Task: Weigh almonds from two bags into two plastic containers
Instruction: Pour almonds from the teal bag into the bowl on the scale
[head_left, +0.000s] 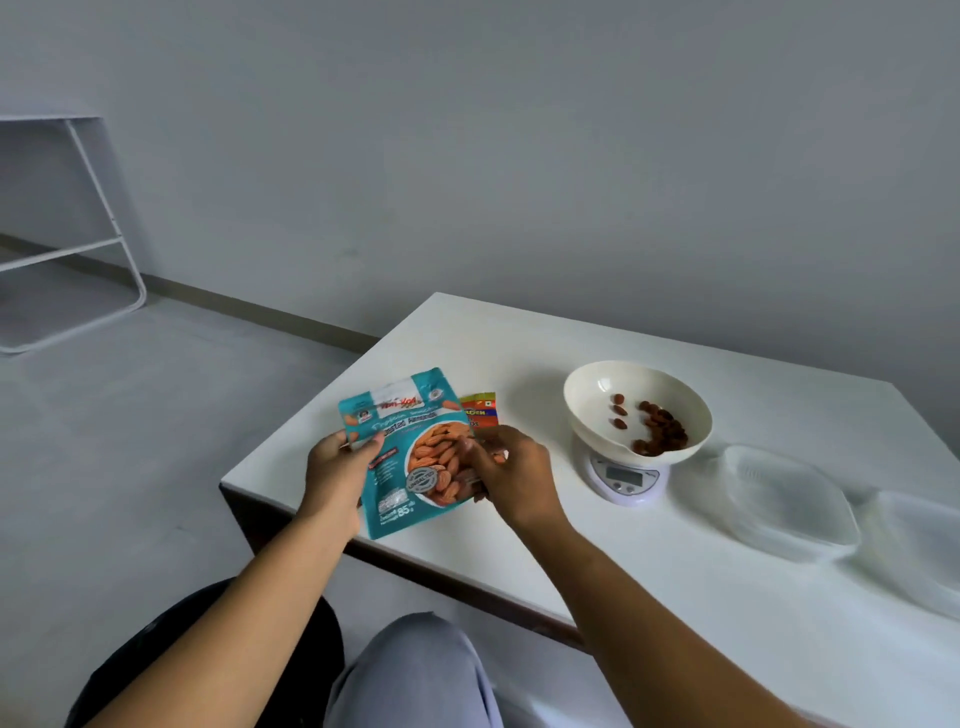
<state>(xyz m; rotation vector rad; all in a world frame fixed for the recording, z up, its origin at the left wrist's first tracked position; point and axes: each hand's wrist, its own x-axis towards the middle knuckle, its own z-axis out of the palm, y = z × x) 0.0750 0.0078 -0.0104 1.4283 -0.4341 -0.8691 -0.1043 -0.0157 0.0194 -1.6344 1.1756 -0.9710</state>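
A teal almond bag (402, 447) is held over the table's left corner. My left hand (336, 467) grips its left edge, and my right hand (511, 470) pinches its right edge. Behind it lies a second, orange and red bag (480, 410), mostly hidden. A cream bowl (597, 387) holding several almonds (657, 428) sits on a small white digital scale (626, 478). Two clear plastic containers stand to the right: the nearer-to-scale container (789, 501) and another container (919, 545) at the frame's edge. Both look empty.
The white table (701, 597) has a dark underside edge close to my knees. A white metal rack (67, 234) stands on the grey floor at the far left, by the wall.
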